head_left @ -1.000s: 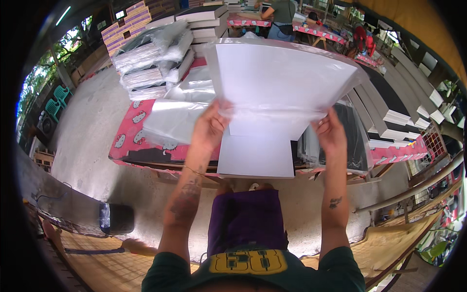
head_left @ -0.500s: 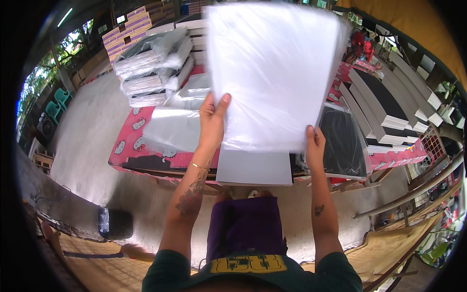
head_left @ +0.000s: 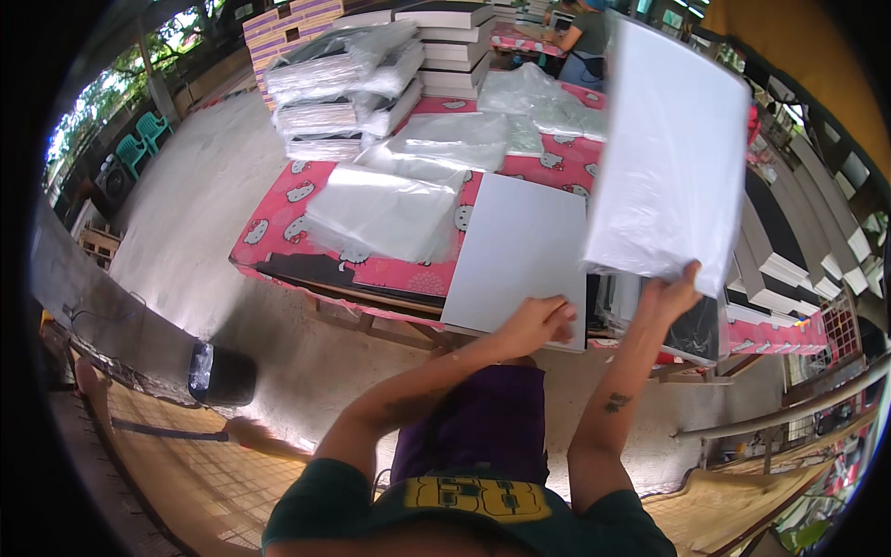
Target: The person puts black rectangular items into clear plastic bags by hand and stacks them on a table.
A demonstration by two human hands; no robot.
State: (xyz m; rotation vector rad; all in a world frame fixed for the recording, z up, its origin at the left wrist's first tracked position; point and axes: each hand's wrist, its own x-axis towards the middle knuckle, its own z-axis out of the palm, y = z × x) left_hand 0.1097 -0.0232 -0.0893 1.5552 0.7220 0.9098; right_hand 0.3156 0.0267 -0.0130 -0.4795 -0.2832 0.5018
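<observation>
My right hand (head_left: 673, 295) grips the lower edge of a white rectangular board in a clear plastic bag (head_left: 664, 158), raised upright above the right part of the table. The thumb lies on its front, and the other fingers are mostly hidden. Over the near end of a flat white board (head_left: 520, 237) on the table is my left hand (head_left: 548, 320). Its fingers are curled in, slightly blurred, with nothing visible in them. Left of that board lie loose clear plastic bags (head_left: 385, 209). A dark plastic-covered item (head_left: 696, 330) shows partly below my right hand.
A pink patterned cloth (head_left: 278, 209) covers the table. Plastic-wrapped bundles (head_left: 339, 93) are stacked at the far left, beside thick black-topped stacks (head_left: 455, 51). More grey-white stacks (head_left: 780, 241) line the right side. A person (head_left: 587, 42) is at a table farther back.
My left hand has let go of the bagged board and come down over the white board on the table. The bagged board has swung right, held by my right hand alone. My view has shifted.
</observation>
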